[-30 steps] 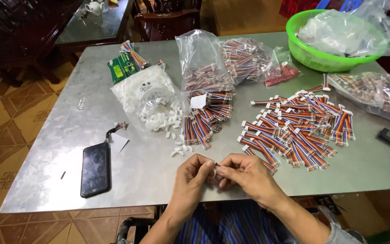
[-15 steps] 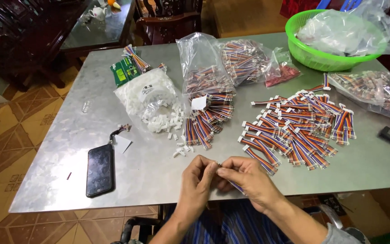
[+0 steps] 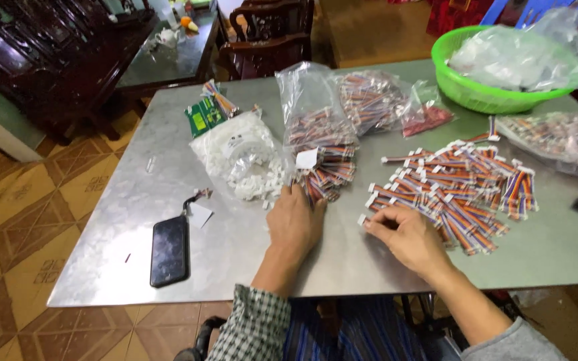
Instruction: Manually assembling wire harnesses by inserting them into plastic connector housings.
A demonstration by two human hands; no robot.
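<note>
The hands have parted since a moment ago: the left hand (image 3: 294,220) is reaching, loosely open, into white plastic connectors (image 3: 252,175) at centre frame, while the right hand (image 3: 406,235) is pinching a striped cable (image 3: 377,220) beside the cable pile (image 3: 459,190).

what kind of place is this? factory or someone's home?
Most likely a home used for piecework, not a factory. Dark carved wooden chairs and patterned floor tiles look domestic, while the metal table holds heaps of short multicoloured wire harnesses and a bag of small white connectors.
</note>
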